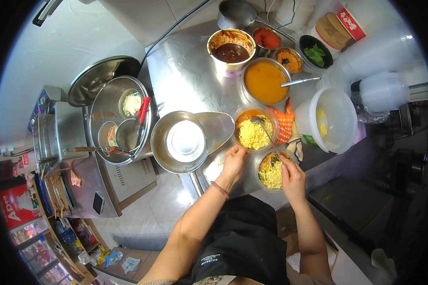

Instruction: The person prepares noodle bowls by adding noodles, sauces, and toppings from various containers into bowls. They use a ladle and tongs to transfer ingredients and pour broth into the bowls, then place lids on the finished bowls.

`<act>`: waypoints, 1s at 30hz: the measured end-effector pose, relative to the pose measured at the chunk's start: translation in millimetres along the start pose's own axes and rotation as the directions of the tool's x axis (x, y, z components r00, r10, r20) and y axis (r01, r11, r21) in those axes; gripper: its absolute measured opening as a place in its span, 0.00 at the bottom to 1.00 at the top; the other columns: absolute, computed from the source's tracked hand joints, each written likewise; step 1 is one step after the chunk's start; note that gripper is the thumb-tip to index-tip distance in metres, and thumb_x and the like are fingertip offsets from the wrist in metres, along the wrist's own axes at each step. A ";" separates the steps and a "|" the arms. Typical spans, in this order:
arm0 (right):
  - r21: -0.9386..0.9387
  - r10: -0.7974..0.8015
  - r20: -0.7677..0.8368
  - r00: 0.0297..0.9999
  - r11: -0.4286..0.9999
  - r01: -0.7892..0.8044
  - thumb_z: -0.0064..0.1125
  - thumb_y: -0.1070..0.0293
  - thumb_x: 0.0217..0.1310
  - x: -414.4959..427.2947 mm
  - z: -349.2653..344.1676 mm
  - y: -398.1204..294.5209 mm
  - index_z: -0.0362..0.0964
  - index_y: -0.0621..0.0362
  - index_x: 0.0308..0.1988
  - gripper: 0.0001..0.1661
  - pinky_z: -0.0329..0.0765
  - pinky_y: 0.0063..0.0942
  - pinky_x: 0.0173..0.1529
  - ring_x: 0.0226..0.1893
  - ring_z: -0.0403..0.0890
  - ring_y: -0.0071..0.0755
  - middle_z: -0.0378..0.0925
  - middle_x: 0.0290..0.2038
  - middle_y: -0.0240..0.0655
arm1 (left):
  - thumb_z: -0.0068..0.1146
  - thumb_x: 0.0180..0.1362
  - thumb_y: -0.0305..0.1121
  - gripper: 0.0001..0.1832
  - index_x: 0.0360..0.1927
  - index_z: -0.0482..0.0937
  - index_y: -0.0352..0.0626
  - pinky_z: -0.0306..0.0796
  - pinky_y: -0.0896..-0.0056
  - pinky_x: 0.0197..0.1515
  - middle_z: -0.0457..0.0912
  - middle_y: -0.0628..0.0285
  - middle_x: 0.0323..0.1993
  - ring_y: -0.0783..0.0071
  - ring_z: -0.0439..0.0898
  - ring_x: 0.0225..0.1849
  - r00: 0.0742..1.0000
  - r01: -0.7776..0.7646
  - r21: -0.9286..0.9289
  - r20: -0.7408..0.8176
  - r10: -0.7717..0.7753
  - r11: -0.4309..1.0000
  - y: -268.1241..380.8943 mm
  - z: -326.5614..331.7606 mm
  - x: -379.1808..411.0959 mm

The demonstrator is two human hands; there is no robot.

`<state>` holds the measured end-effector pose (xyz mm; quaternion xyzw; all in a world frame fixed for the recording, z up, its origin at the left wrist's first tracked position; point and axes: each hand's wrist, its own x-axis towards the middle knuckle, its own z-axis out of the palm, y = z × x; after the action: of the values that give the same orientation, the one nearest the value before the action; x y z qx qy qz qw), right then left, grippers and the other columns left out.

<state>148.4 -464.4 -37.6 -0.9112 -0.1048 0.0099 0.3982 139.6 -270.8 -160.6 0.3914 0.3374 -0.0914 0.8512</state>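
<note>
My right hand (293, 175) grips the handle of a metal spoon (265, 131), whose bowl rests on yellow noodles (255, 133) in a clear round plastic bowl (275, 123) with reddish broth. At that bowl's near left edge is my left hand (234, 162), fingers bent against the rim. Nearer to me, partly behind my right hand, a second clear bowl (262, 185) holds noodles (271, 176) and greens. A steel pan (158, 142) with a long handle stands left of my left hand, a metal scoop (219, 130) beside it. Beyond the noodles stands a container of orange broth (265, 80) with a ladle.
A tub of dark sauce (231, 53) and small pots of red powder (267, 38) and orange seasoning (289, 60) stand at the back. To the right is a tall plastic bucket (306, 114); to the left, a large pot (96, 131) with strainers. A patterned cloth (283, 123) lies by the bowls.
</note>
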 end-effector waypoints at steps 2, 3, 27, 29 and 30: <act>0.044 0.034 -0.002 0.999 0.998 -0.034 0.55 0.76 0.63 1.1 -11.0 -2.1 0.77 0.62 0.48 0.13 0.78 0.36 0.43 0.40 0.83 0.49 0.81 0.40 0.46 | 0.53 0.63 0.25 0.04 0.31 0.76 0.43 0.71 0.81 0.42 0.79 0.68 0.31 0.81 0.75 0.34 0.999 0.038 -0.066 0.030 -0.036 0.997 6.2 6.0 -7.7; 0.066 0.050 -0.001 0.999 0.997 -0.050 0.55 0.77 0.62 1.6 -17.1 -4.6 0.77 0.63 0.47 0.13 0.78 0.35 0.43 0.40 0.83 0.48 0.81 0.41 0.47 | 0.53 0.63 0.25 0.04 0.31 0.76 0.43 0.71 0.80 0.42 0.79 0.68 0.32 0.81 0.75 0.34 0.998 0.054 -0.098 0.048 -0.050 0.994 9.4 7.7 -13.0; 0.368 -0.223 0.674 0.704 0.928 -0.058 0.49 0.75 0.67 135.4 83.5 -217.6 0.75 0.66 0.51 0.15 0.65 0.18 0.27 0.23 0.69 0.16 0.73 0.26 0.27 | 0.52 0.66 0.25 0.06 0.32 0.75 0.38 0.78 0.73 0.51 0.82 0.56 0.40 0.67 0.83 0.48 0.969 -0.224 -0.273 -0.166 0.183 0.936 96.0 -159.3 -239.5; 0.374 -0.291 0.709 0.643 0.927 0.006 0.52 0.73 0.65 155.7 174.3 -225.8 0.77 0.65 0.47 0.13 0.70 0.20 0.29 0.24 0.74 0.18 0.76 0.25 0.29 | 0.51 0.65 0.23 0.05 0.32 0.75 0.39 0.78 0.71 0.52 0.83 0.55 0.41 0.66 0.83 0.48 0.931 -0.288 -0.218 -0.291 0.220 0.932 96.7 -202.6 -264.8; 0.280 -0.266 0.738 0.620 0.957 0.078 0.53 0.73 0.64 160.2 214.1 -237.9 0.78 0.65 0.45 0.12 0.72 0.22 0.30 0.26 0.77 0.19 0.78 0.24 0.31 | 0.51 0.65 0.22 0.05 0.32 0.75 0.39 0.78 0.70 0.53 0.82 0.55 0.41 0.65 0.83 0.48 0.912 -0.312 -0.224 -0.342 0.225 0.923 95.6 -223.9 -274.5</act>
<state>239.7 -120.4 -0.1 -0.7555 -0.3495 0.3692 0.4132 -140.4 -72.9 -29.8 0.3226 0.4184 0.1377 0.8378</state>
